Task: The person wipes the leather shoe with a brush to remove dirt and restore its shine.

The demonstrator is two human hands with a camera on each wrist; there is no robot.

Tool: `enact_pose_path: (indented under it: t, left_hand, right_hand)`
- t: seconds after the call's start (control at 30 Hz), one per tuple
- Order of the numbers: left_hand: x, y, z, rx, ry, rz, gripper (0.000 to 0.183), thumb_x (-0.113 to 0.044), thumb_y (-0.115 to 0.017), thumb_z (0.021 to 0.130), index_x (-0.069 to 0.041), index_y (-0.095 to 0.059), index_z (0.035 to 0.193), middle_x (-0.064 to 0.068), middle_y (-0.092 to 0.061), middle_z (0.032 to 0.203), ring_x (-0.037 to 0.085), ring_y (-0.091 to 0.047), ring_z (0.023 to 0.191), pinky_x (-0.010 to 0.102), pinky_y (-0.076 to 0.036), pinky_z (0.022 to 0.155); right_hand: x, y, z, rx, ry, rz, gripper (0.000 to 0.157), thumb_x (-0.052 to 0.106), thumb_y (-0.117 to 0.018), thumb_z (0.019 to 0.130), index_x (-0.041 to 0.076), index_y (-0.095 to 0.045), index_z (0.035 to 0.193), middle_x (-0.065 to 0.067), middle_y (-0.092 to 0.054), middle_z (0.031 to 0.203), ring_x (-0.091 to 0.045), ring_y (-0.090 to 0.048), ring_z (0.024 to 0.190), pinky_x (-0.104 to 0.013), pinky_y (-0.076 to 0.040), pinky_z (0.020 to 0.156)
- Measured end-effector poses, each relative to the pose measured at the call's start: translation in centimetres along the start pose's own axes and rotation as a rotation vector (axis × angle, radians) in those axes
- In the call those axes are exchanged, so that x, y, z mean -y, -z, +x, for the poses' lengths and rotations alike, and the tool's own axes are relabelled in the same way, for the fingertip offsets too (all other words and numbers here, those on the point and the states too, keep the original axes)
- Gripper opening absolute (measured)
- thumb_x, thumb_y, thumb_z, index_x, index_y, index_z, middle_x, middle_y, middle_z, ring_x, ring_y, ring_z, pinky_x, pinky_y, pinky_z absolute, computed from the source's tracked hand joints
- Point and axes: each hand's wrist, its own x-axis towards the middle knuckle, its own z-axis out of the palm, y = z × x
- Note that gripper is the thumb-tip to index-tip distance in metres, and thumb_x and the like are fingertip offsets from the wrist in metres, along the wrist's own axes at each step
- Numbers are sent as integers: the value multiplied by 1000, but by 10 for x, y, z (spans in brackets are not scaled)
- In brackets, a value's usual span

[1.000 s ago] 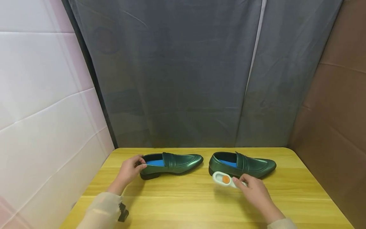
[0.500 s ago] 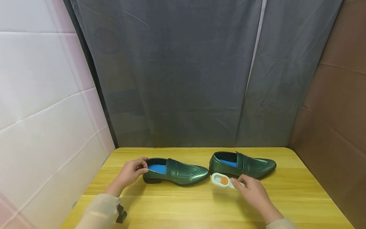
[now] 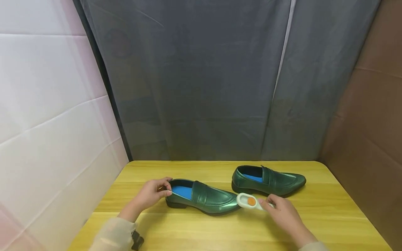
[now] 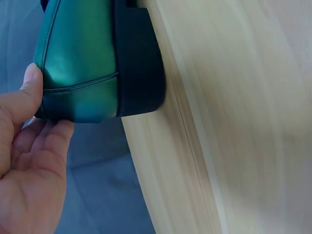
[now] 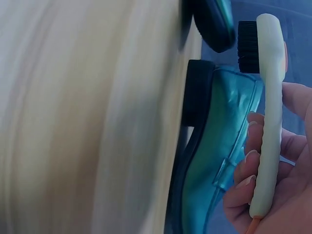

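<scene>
A dark green loafer with a blue insole lies on the table, its toe toward the right. My left hand pinches its heel rim; the left wrist view shows the thumb on one side of the heel and the fingers below. My right hand grips a pale shoe brush with an orange button by its handle. Dark bristles show in the right wrist view. The brush head is at the left loafer's toe; whether it touches, I cannot tell.
The second green loafer stands farther back on the right, toe to the right. The wooden table ends at a grey curtain. A white panel flanks the left, a brown one the right.
The left loafer has moved toward me and to the right, with my left hand still at its heel. The brush has shifted slightly lower; the other loafer has stayed put.
</scene>
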Motion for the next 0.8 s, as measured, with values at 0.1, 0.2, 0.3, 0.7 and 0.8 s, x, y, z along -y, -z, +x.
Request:
enact_pose_path:
  t: [0.1, 0.2, 0.3, 0.7, 0.8]
  left_hand:
    - [-5, -7, 2, 7, -19, -2, 12, -24, -68, 81, -14, -62, 80, 11, -50, 131, 26, -50, 115, 28, -47, 84]
    - [-9, -13, 4, -1, -27, -5, 9, -22, -68, 81, -16, -62, 78, 9, -51, 129, 25, -50, 116, 28, -47, 84]
    - [-13, -19, 5, 1, -25, -27, 7, -20, -69, 81, -17, -63, 78, 9, -51, 129, 26, -47, 118, 28, -46, 85]
    - [-30, -28, 4, 88, -75, -68, 8, -22, -69, 80, -16, -65, 80, 11, -52, 128, 26, -49, 117, 29, -47, 83]
    - [-36, -35, 5, 119, -83, -64, 6, -26, -70, 80, -21, -66, 80, 10, -52, 128, 24, -50, 116, 26, -48, 80]
  right_hand:
    - [-6, 1, -2, -1, -9, -1, 42, 61, -52, 82, 20, -58, 75, 3, -47, 61, -14, -42, 59, -28, -33, 54]
    - [-8, 3, -3, 1, -6, 15, 43, 62, -52, 81, 20, -58, 74, 2, -46, 60, -14, -42, 58, -29, -34, 55]
    - [-6, 4, -4, 13, -8, 25, 42, 61, -53, 81, 20, -58, 74, 2, -47, 61, -14, -42, 60, -29, -34, 56]
    - [-1, 2, -5, 25, 14, 14, 41, 61, -54, 81, 22, -58, 73, 4, -49, 63, -13, -44, 61, -29, -35, 57]
    - [2, -2, -8, 39, 22, 28, 40, 60, -54, 81, 21, -59, 74, 5, -49, 63, -13, -43, 60, -28, -35, 56]
